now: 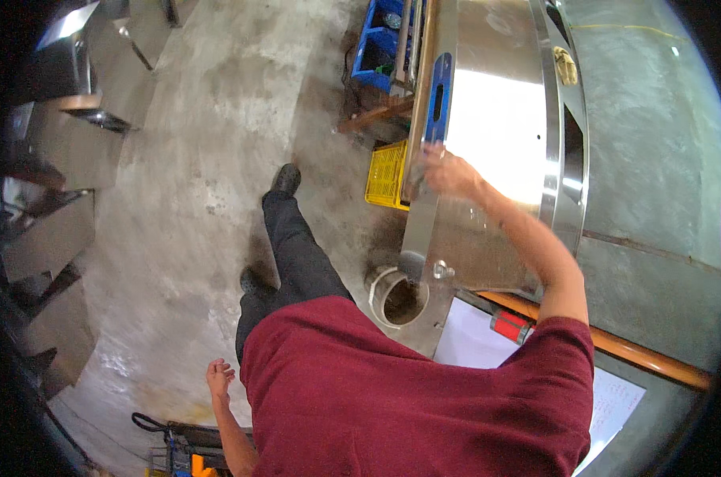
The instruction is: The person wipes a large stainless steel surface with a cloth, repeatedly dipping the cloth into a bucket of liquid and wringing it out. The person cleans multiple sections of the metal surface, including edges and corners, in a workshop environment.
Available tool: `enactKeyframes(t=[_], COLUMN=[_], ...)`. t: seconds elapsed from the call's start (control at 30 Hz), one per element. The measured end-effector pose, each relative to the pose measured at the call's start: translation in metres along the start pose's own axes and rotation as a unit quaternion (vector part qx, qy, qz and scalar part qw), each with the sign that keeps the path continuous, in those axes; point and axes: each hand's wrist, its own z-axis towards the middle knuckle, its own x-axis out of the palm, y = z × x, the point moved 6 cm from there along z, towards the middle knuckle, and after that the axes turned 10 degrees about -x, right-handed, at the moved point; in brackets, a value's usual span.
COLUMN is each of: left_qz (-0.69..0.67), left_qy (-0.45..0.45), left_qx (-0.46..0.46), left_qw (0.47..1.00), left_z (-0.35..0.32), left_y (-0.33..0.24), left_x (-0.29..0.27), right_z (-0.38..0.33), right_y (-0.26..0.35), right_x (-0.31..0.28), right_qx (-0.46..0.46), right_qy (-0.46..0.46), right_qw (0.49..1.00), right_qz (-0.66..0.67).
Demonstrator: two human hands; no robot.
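Note:
My right hand point(446, 171) reaches forward to the left edge of a large shiny steel panel point(496, 119); its fingers curl over that edge, slightly blurred. A blue bar with a slot point(440, 95) lies along the same edge just beyond the hand. My left hand point(220, 375) hangs beside my maroon shirt, fingers apart, holding nothing. My dark trouser leg and black shoe point(285, 179) step forward on the concrete floor.
A yellow crate point(386, 175) and a blue crate point(379, 48) stand by the panel's left side. A round metal can point(396, 296) sits near my leg. White paper sheets point(472, 338) and an orange rail point(639, 355) lie at right. Steel boxes point(58, 151) line the left.

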Motion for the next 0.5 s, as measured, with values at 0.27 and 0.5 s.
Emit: enactKeyframes(t=[0.27,0.5], left_qz=[-0.026,0.048], left_qy=[-0.066,0.075], left_qx=[0.034,0.103], left_qw=[0.997,0.991], left_z=[-0.046,-0.027], left_y=[-0.173,-0.226], left_x=[0.073,0.159], right_z=[0.094,0.009], right_y=[-0.298,-0.044], right_x=[-0.075,-0.036], right_qx=[0.282,-0.026], right_qy=[-0.214,-0.041], right_qw=[0.935,0.995], right_qz=[0.002,0.084])
